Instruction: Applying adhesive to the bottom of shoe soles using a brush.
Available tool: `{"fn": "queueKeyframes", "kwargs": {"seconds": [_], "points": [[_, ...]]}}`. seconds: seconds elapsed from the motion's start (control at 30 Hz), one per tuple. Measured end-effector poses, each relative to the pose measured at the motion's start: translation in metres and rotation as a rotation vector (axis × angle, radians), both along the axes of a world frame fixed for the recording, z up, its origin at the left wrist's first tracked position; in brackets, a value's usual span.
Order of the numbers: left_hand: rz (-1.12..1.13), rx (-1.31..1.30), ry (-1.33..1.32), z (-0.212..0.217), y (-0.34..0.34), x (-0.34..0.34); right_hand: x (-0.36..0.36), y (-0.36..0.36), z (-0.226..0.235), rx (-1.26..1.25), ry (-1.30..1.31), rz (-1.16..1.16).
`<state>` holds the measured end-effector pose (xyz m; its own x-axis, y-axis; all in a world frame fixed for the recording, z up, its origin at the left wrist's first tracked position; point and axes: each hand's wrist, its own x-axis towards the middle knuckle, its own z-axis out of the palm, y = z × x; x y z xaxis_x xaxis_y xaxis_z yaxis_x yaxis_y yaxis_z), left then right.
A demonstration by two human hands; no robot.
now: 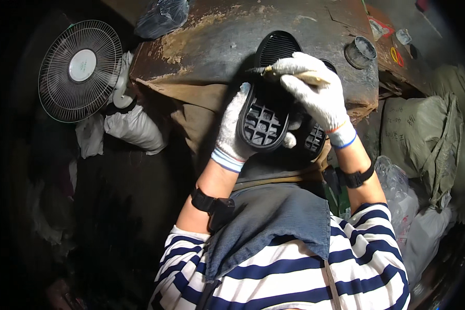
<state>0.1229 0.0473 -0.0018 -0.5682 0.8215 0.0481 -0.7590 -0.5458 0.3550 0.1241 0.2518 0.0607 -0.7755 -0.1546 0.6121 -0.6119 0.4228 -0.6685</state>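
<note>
My left hand (234, 121), in a white knit glove, is closed around the side of a black shoe sole (262, 124). The sole's heel end, nearest me, has a grid of square hollows; its far end is ribbed. Over the middle of the sole is my gloved right hand (315, 85), its fingers closed on a slim, pale-handled tool (318, 78). This tool's dark tip points left across the sole; whether it touches is hard to make out. A second black sole (315, 138) lies to the right, partly hidden beneath my right hand and wrist.
Ahead stands a worn bench (217, 51) with a round tin (360, 51) near its right edge. A black plastic bag (161, 18) sits at its far left. The fan (81, 66) stands left, above a white sack (134, 129). Green wrapped bundles (416, 139) and clear bags (398, 191) fill the right.
</note>
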Motion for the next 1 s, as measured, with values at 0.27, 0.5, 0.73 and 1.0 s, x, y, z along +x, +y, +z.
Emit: {"fn": "queueKeyframes", "kwargs": {"seconds": [0.27, 0.5, 0.73, 1.0], "points": [[0.158, 0.345, -0.197, -0.004, 0.007, -0.001, 0.043, -0.026, 0.002, 0.212, 0.217, 0.055], [0.194, 0.085, 0.124, 0.017, -0.023, -0.032, 0.055, 0.003, 0.006, 0.248, 0.077, 0.278], [0.397, -0.141, 0.278, 0.031, -0.045, -0.040, 0.061, -0.030, 0.005, -0.461, -0.547, 0.126], [0.641, -0.672, 0.464, 0.034, -0.042, -0.031, 0.040, -0.040, 0.013, -0.076, -0.368, 0.138]]}}
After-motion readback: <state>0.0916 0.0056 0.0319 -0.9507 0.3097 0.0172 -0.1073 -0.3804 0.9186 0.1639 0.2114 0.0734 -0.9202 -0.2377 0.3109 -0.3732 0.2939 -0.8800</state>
